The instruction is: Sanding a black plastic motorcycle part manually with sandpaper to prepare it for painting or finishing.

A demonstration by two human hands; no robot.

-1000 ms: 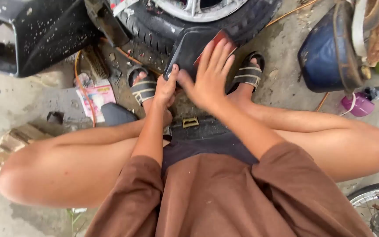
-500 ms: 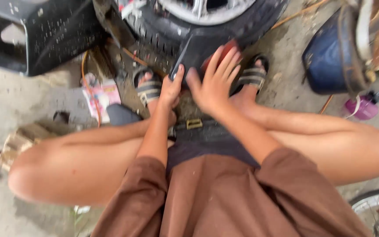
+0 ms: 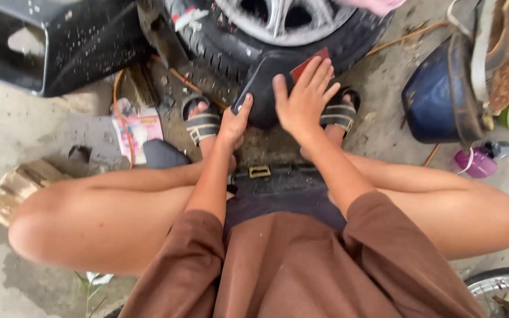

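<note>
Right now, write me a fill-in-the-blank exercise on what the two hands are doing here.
1. The right hand presses a ____ sheet of sandpaper flat on the black panel.
2. The left hand grips the panel's ____ edge.
3. Behind the panel stands a car ____ with a silver rim.
4. Both feet wear ____.

Missing words: red; left; tyre; sandals

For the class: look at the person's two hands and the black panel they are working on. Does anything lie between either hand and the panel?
Under the right hand a red sheet lies flat against the black panel. The left hand grips the panel's edge directly; nothing visible lies between.
</note>
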